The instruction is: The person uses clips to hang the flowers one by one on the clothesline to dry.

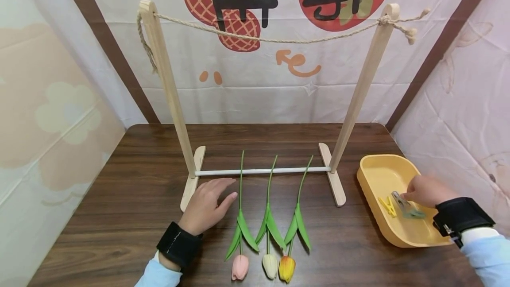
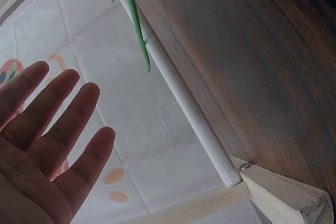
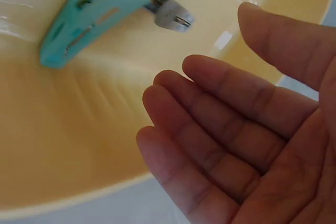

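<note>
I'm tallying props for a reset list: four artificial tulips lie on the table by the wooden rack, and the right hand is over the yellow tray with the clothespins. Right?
Not quite: the head view shows three tulips, not four, lying across the rack's white bar. The rest holds: the right hand is over the yellow tray, above the teal clothespin.
</note>
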Motion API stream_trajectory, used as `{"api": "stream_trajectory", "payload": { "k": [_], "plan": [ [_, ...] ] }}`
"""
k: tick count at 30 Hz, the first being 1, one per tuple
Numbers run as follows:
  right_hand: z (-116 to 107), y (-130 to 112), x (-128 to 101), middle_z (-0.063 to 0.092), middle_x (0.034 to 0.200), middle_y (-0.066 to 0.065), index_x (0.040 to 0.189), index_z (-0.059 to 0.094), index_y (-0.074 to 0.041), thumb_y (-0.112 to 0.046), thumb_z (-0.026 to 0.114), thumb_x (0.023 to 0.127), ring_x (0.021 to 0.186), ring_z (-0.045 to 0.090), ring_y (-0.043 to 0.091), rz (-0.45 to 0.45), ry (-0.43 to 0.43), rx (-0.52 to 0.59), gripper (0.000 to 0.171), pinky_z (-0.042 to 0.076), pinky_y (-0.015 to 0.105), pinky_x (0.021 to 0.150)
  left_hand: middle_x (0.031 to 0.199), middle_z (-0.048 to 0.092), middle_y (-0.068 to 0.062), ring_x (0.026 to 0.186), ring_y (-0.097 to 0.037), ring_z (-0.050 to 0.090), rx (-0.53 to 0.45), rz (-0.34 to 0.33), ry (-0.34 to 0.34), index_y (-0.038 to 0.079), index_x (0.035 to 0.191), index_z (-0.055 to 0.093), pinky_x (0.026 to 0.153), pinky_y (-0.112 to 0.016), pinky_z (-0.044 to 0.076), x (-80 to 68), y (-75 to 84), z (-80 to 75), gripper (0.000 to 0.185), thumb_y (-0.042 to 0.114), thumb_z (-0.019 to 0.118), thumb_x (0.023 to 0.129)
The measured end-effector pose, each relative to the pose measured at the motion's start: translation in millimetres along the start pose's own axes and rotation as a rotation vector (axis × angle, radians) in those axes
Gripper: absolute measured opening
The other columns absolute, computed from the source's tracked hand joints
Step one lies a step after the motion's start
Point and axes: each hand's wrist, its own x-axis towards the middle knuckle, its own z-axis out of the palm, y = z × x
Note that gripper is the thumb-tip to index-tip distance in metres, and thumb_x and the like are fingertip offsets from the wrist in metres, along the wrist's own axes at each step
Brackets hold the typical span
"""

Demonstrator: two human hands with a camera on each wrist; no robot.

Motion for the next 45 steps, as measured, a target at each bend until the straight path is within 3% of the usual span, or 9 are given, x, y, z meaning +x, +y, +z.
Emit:
{"api": "stream_trajectory", "payload": {
  "k": [14,26,45],
  "plan": [
    [13,2,4,0.039,0.050,-0.007,0.056,0.061,-0.010,-0.016,0.072,0.085,0.047,0.036,0.011,0.084,-0.048,0.062,0.031,0.030,0.028,0.050,0.120,0.065,-0.009,0.112,-0.027,0.060,0.004,-0.010,-0.006,0.008,0.123,0.066,0.094,-0.049,0.043,-0.7,1.6,-1.0,0.036,0.030,0.064,0.095],
    [22,4,3,0.033,0.048,-0.008,0.049,0.049,-0.015,-0.016,0.073,0.084,0.043,0.034,0.009,0.073,-0.009,0.068,0.042,0.028,0.026,0.048,0.118,0.066,-0.009,0.111,-0.027,0.060,0.006,-0.008,-0.003,0.006,0.121,0.067,0.093,-0.049,0.044,-1.5,3.2,-2.1,0.035,0.029,0.065,0.094],
    [25,4,7,0.032,0.051,-0.007,0.053,0.044,-0.016,-0.015,0.069,0.081,0.045,0.035,0.010,0.057,0.046,0.085,0.038,0.028,0.026,0.048,0.118,0.066,-0.010,0.111,-0.027,0.060,0.001,-0.024,-0.018,0.006,0.120,0.067,0.093,-0.049,0.044,-2.1,4.2,-4.7,0.034,0.029,0.063,0.095]
  ]
}}
